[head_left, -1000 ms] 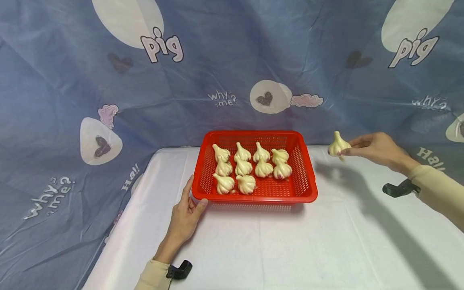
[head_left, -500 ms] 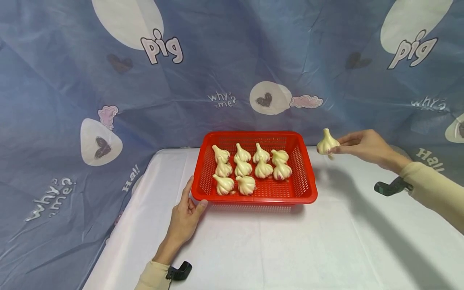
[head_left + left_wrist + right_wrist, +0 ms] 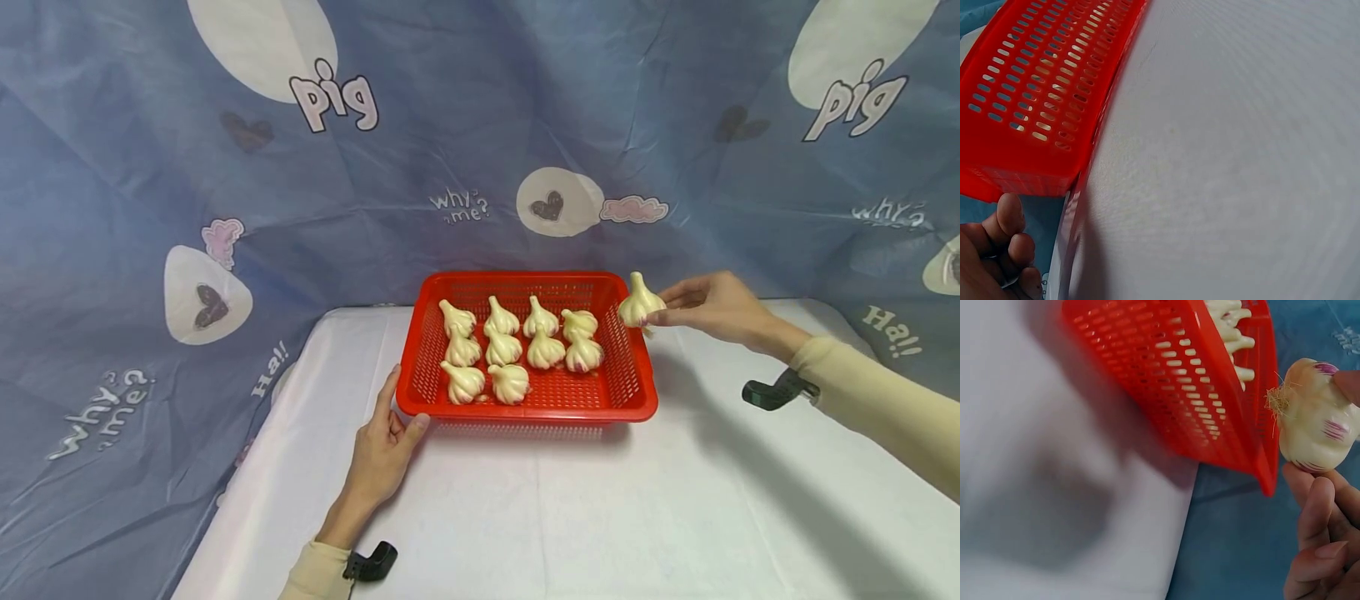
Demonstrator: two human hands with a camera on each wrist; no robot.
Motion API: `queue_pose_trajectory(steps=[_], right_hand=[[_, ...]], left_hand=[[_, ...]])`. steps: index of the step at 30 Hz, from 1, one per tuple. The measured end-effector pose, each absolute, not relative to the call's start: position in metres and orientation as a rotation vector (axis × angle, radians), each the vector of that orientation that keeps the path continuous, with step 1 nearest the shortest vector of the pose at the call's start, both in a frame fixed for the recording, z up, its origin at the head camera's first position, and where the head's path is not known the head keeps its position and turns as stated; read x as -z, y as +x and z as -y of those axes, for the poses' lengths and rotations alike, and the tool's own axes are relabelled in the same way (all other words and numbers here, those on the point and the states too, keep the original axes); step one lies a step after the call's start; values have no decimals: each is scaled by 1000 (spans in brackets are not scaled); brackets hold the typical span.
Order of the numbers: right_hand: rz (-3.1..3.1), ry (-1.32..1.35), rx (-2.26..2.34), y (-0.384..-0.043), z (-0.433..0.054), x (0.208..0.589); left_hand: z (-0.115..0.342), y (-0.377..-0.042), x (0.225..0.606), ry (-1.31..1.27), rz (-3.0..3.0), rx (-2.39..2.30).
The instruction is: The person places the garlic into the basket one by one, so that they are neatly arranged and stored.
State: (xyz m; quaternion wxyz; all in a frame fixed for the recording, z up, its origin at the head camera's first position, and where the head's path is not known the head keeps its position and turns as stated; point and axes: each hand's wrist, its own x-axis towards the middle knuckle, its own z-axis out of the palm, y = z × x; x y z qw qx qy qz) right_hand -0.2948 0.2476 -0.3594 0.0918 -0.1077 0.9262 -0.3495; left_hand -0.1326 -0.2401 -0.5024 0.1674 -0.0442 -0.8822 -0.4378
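Note:
My right hand [image 3: 718,312] pinches a pale garlic bulb [image 3: 637,305] between thumb and fingers, over the right rim of a red plastic basket [image 3: 643,392]. The bulb's stem points up; in the right wrist view its root tuft and purple streaks face the basket. Inside the basket, several more garlic bulbs [image 3: 546,350] lie in rows, with bare floor at the front right. My left hand [image 3: 381,458] holds the basket's near left corner, thumb at the front rim and forefinger along the left side. Its other fingers are curled below the corner in the left wrist view.
The basket stands on a table with a white cloth [image 3: 517,517], near its back edge. Behind it rises a blue printed sheet [image 3: 420,142], which also hangs at the left. Each wrist wears a black camera [image 3: 780,388].
My right hand has carried the garlic bulb leftward, from beside the basket to over its right rim. The left hand, the basket and the bulbs in it have stayed put.

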Motion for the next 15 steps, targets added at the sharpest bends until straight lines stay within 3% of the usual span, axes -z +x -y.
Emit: queue_pose_trajectory(steps=[15], right_hand=[[-2714, -532, 1034, -293, -209, 370]], left_hand=[[239, -133, 502, -126, 2506, 1251]])
